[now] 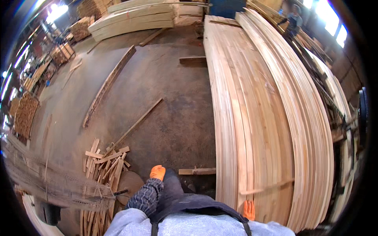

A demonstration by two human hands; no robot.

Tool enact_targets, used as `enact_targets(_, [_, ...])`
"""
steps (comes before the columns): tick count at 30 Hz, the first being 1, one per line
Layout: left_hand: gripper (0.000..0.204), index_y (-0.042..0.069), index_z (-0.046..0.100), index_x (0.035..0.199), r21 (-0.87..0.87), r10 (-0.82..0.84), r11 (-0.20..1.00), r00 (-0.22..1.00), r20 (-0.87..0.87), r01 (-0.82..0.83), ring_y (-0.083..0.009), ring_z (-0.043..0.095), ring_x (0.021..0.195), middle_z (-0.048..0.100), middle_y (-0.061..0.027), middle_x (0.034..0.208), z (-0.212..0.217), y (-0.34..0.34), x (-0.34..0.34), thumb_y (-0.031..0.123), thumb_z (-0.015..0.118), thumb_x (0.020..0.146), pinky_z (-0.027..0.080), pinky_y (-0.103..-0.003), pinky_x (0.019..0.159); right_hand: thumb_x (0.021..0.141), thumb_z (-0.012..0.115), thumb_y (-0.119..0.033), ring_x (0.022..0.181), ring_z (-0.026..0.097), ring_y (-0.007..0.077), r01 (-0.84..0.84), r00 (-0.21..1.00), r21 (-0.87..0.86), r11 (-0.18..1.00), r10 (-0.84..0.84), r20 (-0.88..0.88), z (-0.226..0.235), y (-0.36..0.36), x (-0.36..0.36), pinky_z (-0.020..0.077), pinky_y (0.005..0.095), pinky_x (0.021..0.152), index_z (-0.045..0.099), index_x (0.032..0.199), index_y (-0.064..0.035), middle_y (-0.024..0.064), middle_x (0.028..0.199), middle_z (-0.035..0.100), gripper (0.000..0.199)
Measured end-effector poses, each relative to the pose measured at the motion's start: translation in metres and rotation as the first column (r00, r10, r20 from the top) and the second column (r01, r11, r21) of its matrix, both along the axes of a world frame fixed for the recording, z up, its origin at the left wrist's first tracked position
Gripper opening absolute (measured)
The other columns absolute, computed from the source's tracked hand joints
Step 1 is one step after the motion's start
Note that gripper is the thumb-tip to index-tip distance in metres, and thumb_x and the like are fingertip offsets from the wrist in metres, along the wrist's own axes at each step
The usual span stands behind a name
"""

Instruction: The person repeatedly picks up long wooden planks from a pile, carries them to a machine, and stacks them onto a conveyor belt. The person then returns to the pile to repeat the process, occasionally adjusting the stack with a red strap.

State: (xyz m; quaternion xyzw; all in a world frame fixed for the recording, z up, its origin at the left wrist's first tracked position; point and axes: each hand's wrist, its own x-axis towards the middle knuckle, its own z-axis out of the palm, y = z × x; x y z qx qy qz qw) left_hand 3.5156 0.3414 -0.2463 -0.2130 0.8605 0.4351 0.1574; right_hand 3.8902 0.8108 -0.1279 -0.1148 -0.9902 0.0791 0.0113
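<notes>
Planks (pixel 260 118) are lying in a long, tall stack on the person's right side, running far away toward the back of the hall. Right hand (pixel 248 209), in an orange glove, is touching the near end of the stack, fingers flat against the wood and not closed around any board, as far as I can see. Left hand (pixel 157 172), also gloved in orange, is hanging free above the dark floor (pixel 165 98), fingers curled loosely, holding nothing. Small offcuts (pixel 103 165) are lying in a heap at the left. I am judging that the stacking is mostly done, and no board is being lifted now.
</notes>
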Motion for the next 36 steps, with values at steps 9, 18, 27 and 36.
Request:
enact_targets(9, [0.030, 0.004, 0.076, 0.101, -0.138, 0.154, 0.983, 0.942, 0.299, -0.117, -0.0377, 0.069, 0.102, 0.073, -0.0179, 0.106, -0.115, -0.145, -0.167, 0.024, 0.055, 0.093, 0.055, -0.047, 0.088, 0.092, 0.065, -0.044, 0.117, 0.068, 0.0401, -0.006, 0.958, -0.014, 1.000, 0.010, 0.288, -0.016, 0.008, -0.255, 0.0544, 0.0491, 0.102, 0.062, 0.140, -0.0049, 0.0198, 0.129, 0.070, 0.061])
enact_targets(18, [0.022, 0.011, 0.055, 0.070, 0.565, 0.164, 0.777, 0.956, 0.244, -0.278, -0.0092, 0.050, 0.061, 0.054, 0.0021, 0.071, 0.028, -0.064, -0.544, 0.018, 0.063, 0.089, 0.036, -0.031, 0.056, 0.088, 0.067, -0.039, 0.110, 0.071, 0.0384, -0.095, 0.480, -0.389, 0.916, 0.385, 0.788, -0.067, 0.053, -0.483, 0.0581, 0.0475, 0.094, 0.060, 0.141, -0.0053, 0.0199, 0.125, 0.071, 0.063])
enact_targets(27, [0.024, 0.012, 0.055, 0.079, 0.865, 0.286, 0.426, 0.947, 0.148, -0.264, -0.0120, 0.048, 0.060, 0.049, 0.0030, 0.068, 0.026, 0.010, -0.922, 0.020, 0.064, 0.100, 0.040, -0.029, 0.052, 0.100, 0.057, -0.042, 0.095, 0.075, 0.0351, 0.044, 0.607, -0.320, 0.946, 0.229, 0.761, -0.062, 0.131, -0.926, 0.0594, 0.0487, 0.086, 0.067, 0.125, -0.0088, 0.0179, 0.113, 0.075, 0.043])
enact_targets(36, [0.035, 0.016, 0.070, 0.118, -0.486, -0.374, 0.622, 0.778, 0.504, 0.614, -0.0284, 0.071, 0.104, 0.074, -0.0055, 0.111, -0.112, -0.210, -0.872, 0.042, 0.063, 0.096, 0.057, -0.044, 0.089, 0.096, 0.063, -0.049, 0.130, 0.064, 0.0327, 0.166, 0.939, -0.522, 0.837, 0.028, 0.343, 0.067, 0.000, -1.552, 0.0486, 0.0398, 0.110, 0.069, 0.136, -0.0131, 0.0148, 0.137, 0.070, 0.054])
